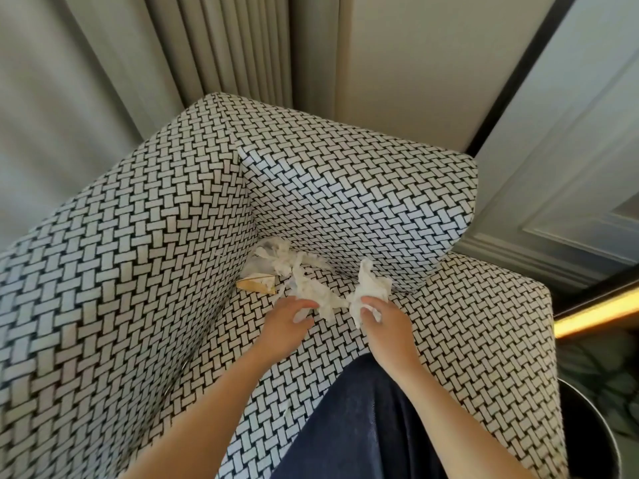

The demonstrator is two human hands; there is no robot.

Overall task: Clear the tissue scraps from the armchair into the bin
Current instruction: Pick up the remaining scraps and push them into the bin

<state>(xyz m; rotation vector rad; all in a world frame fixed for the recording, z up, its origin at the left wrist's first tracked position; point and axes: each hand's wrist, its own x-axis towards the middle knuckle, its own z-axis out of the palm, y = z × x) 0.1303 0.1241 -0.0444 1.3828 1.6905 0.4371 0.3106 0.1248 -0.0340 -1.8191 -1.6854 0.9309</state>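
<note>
On the seat of the armchair (345, 202), toward its far corner, both hands are among the tissue scraps (297, 271). The left hand (288, 321) lies flat on the cushion, its fingers curled around a small white piece and touching the near end of a long twisted strip. The right hand (383, 321) is closed around a crumpled wad (370, 288) that stands up out of its grip; a little tissue also shows between its fingers. The two hands are near each other but apart, with the strip running between them.

To do this gathering well, I would sweep the loose paper inward from the corner toward the wad already held, rather than pinching scraps one by one; thin tissue likely tears and sheds bits when pulled. The pile in the far corner, where seat meets back and left arm, is the largest part still lying there. A tan, wedge-shaped thing (257, 284) sits just beside it against the left arm; what it is I cannot tell. One small scrap (285, 407) lies alone on the near part of the seat and could easily be missed.

At the lower right edge a dark, rounded rim (587, 420) shows beside the chair, probably the bin. Its inside is out of view, so whether it holds anything cannot be said.
</note>
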